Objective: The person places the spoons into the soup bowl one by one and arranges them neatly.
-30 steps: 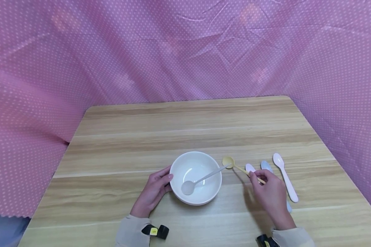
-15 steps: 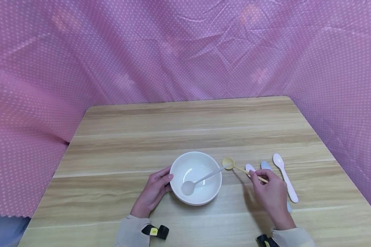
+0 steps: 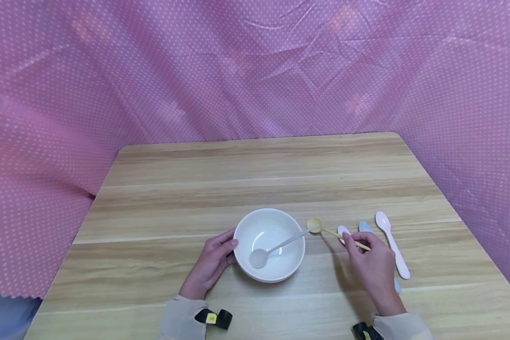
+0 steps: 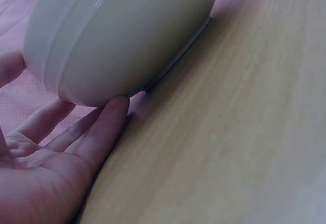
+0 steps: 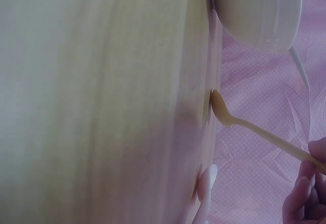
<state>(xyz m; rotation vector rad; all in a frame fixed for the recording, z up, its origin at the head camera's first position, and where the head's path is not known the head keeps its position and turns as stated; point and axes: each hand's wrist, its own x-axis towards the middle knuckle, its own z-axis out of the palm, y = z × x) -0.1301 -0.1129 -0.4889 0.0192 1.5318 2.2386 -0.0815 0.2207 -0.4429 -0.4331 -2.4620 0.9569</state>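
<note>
A white bowl stands near the front middle of the table, and a pale grey spoon leans in it with its handle over the right rim. At the bowl's left side my left hand holds it, thumb at the rim and fingertips against the outer wall in the left wrist view. My right hand pinches the handle of a yellow spoon between thumb and fingers. That handle slopes up from the table, with the yellow spoon's head low at the tabletop, right of the bowl.
By my right hand lie a pale pink spoon and a blue spoon, both partly hidden by it. Farther right lies another pale pink spoon. Pink dotted cloth hangs behind and beside the wooden table.
The yellow spoon has shifted very slightly to the right in my right hand. My left hand and the bowl have stayed where they were.
</note>
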